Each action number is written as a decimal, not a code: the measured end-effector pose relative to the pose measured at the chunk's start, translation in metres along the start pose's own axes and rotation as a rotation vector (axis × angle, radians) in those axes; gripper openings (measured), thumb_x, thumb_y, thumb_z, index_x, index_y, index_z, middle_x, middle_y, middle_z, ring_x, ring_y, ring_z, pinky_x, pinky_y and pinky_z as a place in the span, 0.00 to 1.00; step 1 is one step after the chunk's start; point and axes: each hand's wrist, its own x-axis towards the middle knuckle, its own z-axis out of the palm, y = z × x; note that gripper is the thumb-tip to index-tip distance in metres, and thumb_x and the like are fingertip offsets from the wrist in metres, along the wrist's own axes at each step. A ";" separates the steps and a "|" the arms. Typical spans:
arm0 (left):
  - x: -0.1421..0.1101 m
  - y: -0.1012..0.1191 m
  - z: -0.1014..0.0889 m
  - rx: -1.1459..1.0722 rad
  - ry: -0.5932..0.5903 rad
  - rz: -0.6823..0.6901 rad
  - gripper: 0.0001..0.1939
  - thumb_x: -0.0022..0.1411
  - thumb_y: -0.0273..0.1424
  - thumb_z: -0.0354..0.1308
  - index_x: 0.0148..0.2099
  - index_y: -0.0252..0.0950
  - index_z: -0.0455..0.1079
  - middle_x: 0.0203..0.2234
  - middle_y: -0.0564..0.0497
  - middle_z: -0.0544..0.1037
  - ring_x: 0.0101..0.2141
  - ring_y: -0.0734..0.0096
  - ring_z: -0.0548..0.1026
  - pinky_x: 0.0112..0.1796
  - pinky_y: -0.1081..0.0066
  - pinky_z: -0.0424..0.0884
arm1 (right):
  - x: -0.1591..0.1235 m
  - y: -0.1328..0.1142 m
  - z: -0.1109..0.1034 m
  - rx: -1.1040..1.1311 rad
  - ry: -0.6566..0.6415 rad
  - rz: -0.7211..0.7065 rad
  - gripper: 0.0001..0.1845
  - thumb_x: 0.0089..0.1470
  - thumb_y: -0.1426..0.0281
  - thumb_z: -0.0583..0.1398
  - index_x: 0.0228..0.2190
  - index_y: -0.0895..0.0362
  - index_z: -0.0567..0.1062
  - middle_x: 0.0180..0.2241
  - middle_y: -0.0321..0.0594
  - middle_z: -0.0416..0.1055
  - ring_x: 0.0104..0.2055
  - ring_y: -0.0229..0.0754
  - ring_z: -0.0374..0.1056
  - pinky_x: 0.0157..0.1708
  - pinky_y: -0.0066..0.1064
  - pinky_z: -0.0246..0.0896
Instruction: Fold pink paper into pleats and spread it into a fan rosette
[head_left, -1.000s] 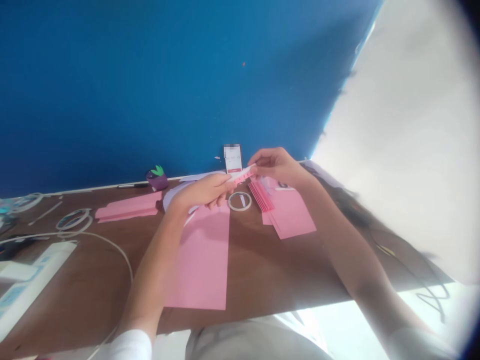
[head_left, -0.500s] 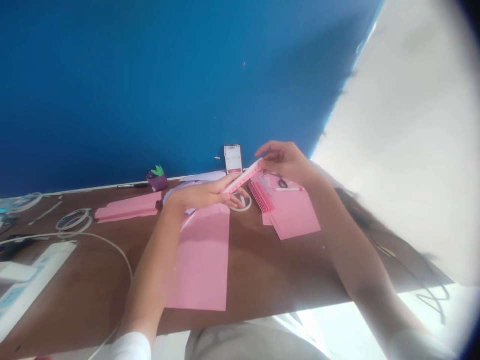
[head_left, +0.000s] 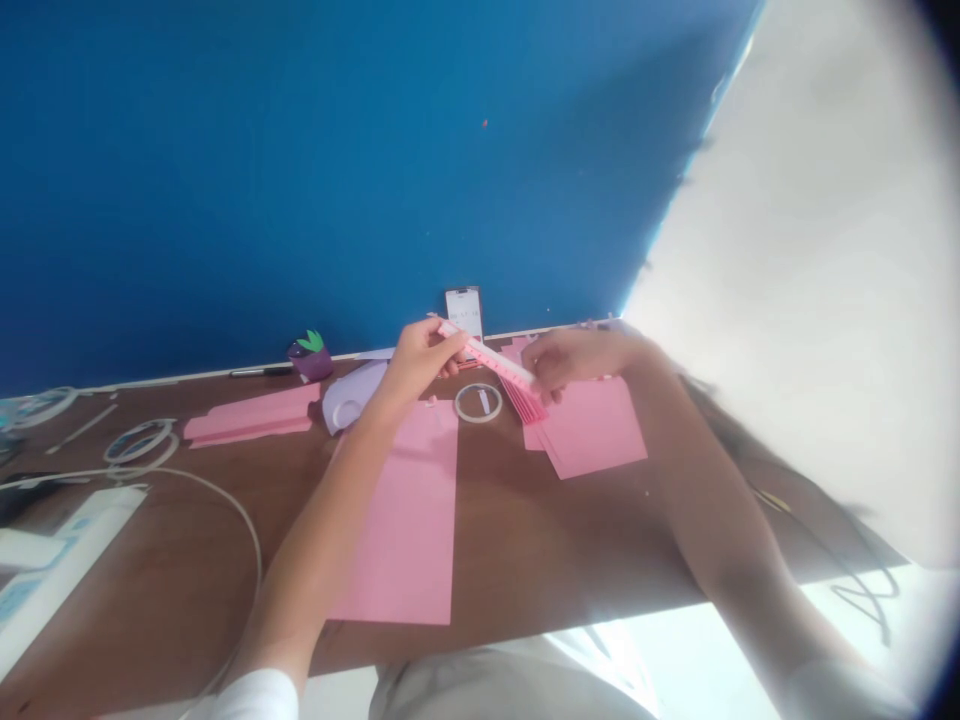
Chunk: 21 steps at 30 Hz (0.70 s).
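Between my two hands, above the table, hangs a narrow pink-and-white strip [head_left: 491,358] with small pink marks along it. My left hand [head_left: 424,358] pinches its upper left end. At the lower right end, the fingers of my right hand [head_left: 574,358] are closed on it. Just below my right hand lies a pleated pink paper piece [head_left: 523,403], partly covered. Flat pink sheets [head_left: 596,430] are under and beside it. A roll of tape [head_left: 478,403] rests on the table between the hands. Under my left forearm is a long pink sheet [head_left: 416,520].
A phone [head_left: 463,308] leans against the blue wall. Left of the hands are curled lilac paper [head_left: 356,392], a purple pot-shaped piece [head_left: 311,362], folded pink paper [head_left: 251,418] and tape rolls [head_left: 140,443]. A white cable [head_left: 217,487] loops near a power strip [head_left: 75,545].
The strip has turned: its right end is now lower and its left end higher. My left hand has risen to its left end; my right hand has moved down slightly.
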 end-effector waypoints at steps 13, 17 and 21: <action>0.003 -0.018 0.015 -0.073 -0.071 -0.065 0.21 0.65 0.47 0.50 0.30 0.35 0.63 0.18 0.56 0.64 0.16 0.83 0.62 0.18 0.81 0.56 | 0.054 0.011 0.040 0.149 0.211 -0.250 0.18 0.56 0.57 0.60 0.38 0.59 0.78 0.27 0.37 0.73 0.24 0.34 0.67 0.24 0.26 0.63; 0.015 -0.053 0.023 -0.197 -0.014 -0.125 0.17 0.62 0.43 0.55 0.29 0.35 0.64 0.18 0.57 0.64 0.16 0.83 0.61 0.18 0.80 0.55 | 0.076 0.029 0.052 0.291 0.231 -0.237 0.19 0.56 0.55 0.59 0.33 0.60 0.77 0.22 0.37 0.73 0.20 0.36 0.68 0.20 0.26 0.64; 0.021 -0.083 0.033 -0.287 0.074 -0.156 0.15 0.58 0.42 0.58 0.30 0.35 0.65 0.19 0.56 0.66 0.18 0.81 0.63 0.20 0.79 0.57 | 0.096 0.049 0.062 0.337 0.400 -0.147 0.23 0.58 0.55 0.58 0.21 0.60 0.73 0.13 0.35 0.67 0.15 0.35 0.64 0.15 0.25 0.57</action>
